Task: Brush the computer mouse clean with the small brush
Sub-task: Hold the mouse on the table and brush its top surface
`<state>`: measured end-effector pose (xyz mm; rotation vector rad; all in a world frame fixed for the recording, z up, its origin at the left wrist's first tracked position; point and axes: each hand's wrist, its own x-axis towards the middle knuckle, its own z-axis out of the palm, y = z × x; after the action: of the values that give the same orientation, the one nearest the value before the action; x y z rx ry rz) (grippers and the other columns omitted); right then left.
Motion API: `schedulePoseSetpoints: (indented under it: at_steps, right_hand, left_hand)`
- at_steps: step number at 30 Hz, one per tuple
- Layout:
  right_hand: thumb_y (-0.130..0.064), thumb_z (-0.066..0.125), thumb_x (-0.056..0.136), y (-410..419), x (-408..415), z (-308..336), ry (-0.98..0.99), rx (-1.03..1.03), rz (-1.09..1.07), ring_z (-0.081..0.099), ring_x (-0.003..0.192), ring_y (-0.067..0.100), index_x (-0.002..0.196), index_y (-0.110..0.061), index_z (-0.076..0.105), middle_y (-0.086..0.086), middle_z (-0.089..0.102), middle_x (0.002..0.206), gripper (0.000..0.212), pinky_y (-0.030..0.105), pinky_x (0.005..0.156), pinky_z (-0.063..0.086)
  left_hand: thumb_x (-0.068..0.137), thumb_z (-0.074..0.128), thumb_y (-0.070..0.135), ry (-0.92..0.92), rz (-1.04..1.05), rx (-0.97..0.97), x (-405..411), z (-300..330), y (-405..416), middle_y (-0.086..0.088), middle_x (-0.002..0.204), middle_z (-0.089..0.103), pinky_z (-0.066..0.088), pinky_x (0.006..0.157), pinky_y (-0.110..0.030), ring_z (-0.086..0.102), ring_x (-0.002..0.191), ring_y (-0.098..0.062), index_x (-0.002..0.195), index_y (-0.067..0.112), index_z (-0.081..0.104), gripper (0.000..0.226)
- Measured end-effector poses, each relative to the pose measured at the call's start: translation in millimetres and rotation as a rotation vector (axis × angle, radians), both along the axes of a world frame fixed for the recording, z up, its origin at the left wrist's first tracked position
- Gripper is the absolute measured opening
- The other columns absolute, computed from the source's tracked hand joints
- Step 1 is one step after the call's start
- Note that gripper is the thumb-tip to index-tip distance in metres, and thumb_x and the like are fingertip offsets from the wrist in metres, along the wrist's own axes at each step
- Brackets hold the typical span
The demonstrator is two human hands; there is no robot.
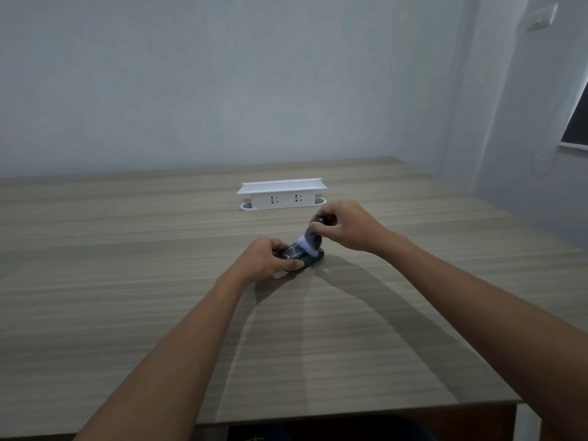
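Dark computer mouse (302, 257) lying flat on the wood-grain surface (159, 297), a little past the middle, in front of a white pop-up socket box (281, 195). Pale lettering on the mouse's near end, too small to read in full.

Left hand (267, 257) laid over the near-left part of the mouse, fingers (280, 245) curled round its far side and thumb (294, 265) pressed along its near edge, gripping it against the surface. Front right end of the mouse left uncovered.

Right hand (345, 227) raised just above and to the right of the mouse, fingertips pinched round the dark handle of the small brush (313, 238). Brush tilted, handle top up toward the socket box, head down and toward the left hand. Grey bristles flared out below a pale band, touching the mouse's upper back. Bristle tips blurred, so the exact spot of contact hard to tell.

Both forearms bare, reaching in from the near edge of the surface, throwing soft shadows toward the near side.

Socket box standing upright behind the hands, well apart from the mouse, with two outlets on its front face and a flat lid on top. Plain pale wall behind. White switch plate (542, 15) high on the right wall, dark window edge (577, 122) at far right.
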<state>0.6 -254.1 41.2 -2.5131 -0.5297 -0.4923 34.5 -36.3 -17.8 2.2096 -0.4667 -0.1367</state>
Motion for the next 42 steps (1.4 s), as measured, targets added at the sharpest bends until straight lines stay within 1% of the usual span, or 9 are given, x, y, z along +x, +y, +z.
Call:
schedulePoseSetpoints:
  at_steps: [4,8,19,21,25,28,33,36,42]
  right_hand:
    - [-0.019,0.065,0.086,-9,1,-2,0.019,-0.050,-0.069,0.057,0.064,0.014,0.082,-0.009,0.077,0.004,0.072,0.075,0.016,0.025,0.059,0.040]
    - [-0.021,0.066,0.085,-10,-3,0,0.027,0.014,-0.057,0.052,0.056,0.003,0.080,-0.013,0.076,-0.002,0.066,0.066,0.014,0.014,0.052,0.037]
    - [-0.018,0.066,0.085,-16,0,-6,0.048,-0.024,-0.092,0.049,0.054,0.006,0.078,-0.010,0.076,0.000,0.065,0.065,0.015,0.015,0.051,0.034]
    - [-0.017,0.065,0.085,-18,1,-4,0.052,-0.044,-0.127,0.051,0.055,0.008,0.080,-0.009,0.077,0.002,0.067,0.068,0.016,0.023,0.057,0.038]
    - [-0.024,0.066,0.087,-15,1,-1,0.111,0.179,-0.078,0.056,0.052,0.010,0.081,-0.011,0.075,0.008,0.067,0.064,0.017,0.027,0.053,0.049]
    - [-0.022,0.066,0.085,-17,6,-4,0.107,0.048,-0.129,0.055,0.054,0.014,0.079,-0.011,0.077,0.010,0.070,0.067,0.016,0.032,0.056,0.047]
    - [-0.024,0.067,0.086,-16,7,4,0.180,0.248,-0.074,0.055,0.049,0.007,0.081,-0.007,0.075,0.005,0.064,0.062,0.019,0.023,0.049,0.046]
    - [-0.021,0.067,0.086,-12,10,5,0.159,0.063,-0.080,0.053,0.047,-0.002,0.080,-0.010,0.076,0.003,0.065,0.063,0.015,0.015,0.049,0.042]
    - [-0.026,0.068,0.086,-2,15,18,0.182,0.140,-0.024,0.055,0.053,0.009,0.080,-0.010,0.074,0.001,0.064,0.062,0.019,0.022,0.047,0.045]
  left_hand:
    - [0.072,0.086,0.038,-0.004,-0.003,-0.007,1,-1,0,0.002,0.096,0.079,0.059,0.091,-0.041,0.074,0.094,-0.018,0.109,0.019,0.076,0.043]
    - [0.074,0.086,0.036,-0.004,-0.004,-0.021,2,-2,-1,-0.001,0.096,0.079,0.058,0.091,-0.042,0.074,0.096,-0.022,0.109,0.018,0.076,0.040]
    - [0.075,0.086,0.032,0.014,-0.019,-0.047,4,-5,-1,-0.003,0.097,0.080,0.057,0.091,-0.040,0.074,0.097,-0.022,0.108,0.017,0.077,0.037]
    - [0.075,0.086,0.032,0.016,-0.020,-0.046,4,-4,-1,-0.002,0.097,0.080,0.057,0.091,-0.040,0.074,0.097,-0.021,0.109,0.016,0.076,0.038]
    - [0.075,0.085,0.032,0.018,-0.020,-0.047,5,-5,-1,-0.003,0.097,0.080,0.057,0.091,-0.040,0.074,0.097,-0.022,0.108,0.018,0.076,0.036]
    - [0.074,0.086,0.032,0.024,-0.020,-0.051,5,-5,-1,-0.002,0.097,0.080,0.057,0.091,-0.042,0.074,0.097,-0.022,0.108,0.019,0.077,0.037]
    - [0.074,0.085,0.035,0.012,-0.034,-0.057,5,-7,1,0.002,0.097,0.080,0.057,0.091,-0.039,0.075,0.096,-0.018,0.109,0.020,0.076,0.039]
    - [0.074,0.086,0.036,0.007,-0.043,-0.052,5,-6,2,0.004,0.099,0.079,0.059,0.090,-0.035,0.074,0.095,-0.014,0.112,0.020,0.076,0.042]
    - [0.073,0.085,0.040,-0.032,-0.052,-0.050,2,-6,2,0.005,0.095,0.079,0.054,0.078,-0.025,0.073,0.087,-0.011,0.109,0.021,0.076,0.042]
